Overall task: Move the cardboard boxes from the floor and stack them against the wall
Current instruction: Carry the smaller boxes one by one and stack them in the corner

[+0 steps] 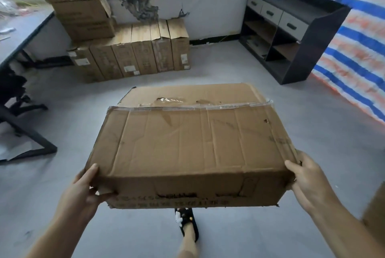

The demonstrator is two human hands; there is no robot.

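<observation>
Grey floor [239,74] runs to a scuffed white wall [218,7], where a row of upright boxes [133,55] stands with a stack [79,7] of three more on its left end. A dark desk [18,34] sits at left, a black shelf unit [291,34] at right. Held up in front of the person is a worn, taped box [187,145]. The left hand [83,193] grips its near left corner, thumb on top, fingers curled underneath. The right hand [308,182] clasps the near right corner likewise.
</observation>
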